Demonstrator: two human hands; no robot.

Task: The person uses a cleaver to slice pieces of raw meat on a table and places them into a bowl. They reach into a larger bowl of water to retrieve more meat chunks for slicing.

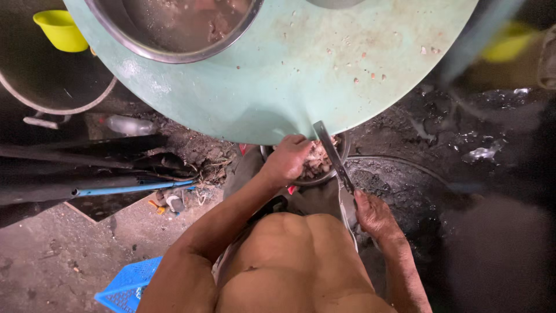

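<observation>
My left hand (288, 159) grips the near rim of a small metal bowl (341, 152) filled with chopped meat pieces (317, 162), held just under the edge of a round pale green table (301, 75). My right hand (372, 214) holds the handle of a cleaver (331, 153), whose blade lies across the bowl and points up to the table edge. Meat scraps dot the tabletop. Part of the bowl is hidden by my left hand and the blade.
A large steel basin (174, 29) with meat stands at the table's far side. At left are a big pot (52, 81), a yellow cup (59, 29), a plastic bottle (128, 124) and a blue pipe (133, 188). A blue crate (127, 287) sits near my left elbow. The ground is wet and dark.
</observation>
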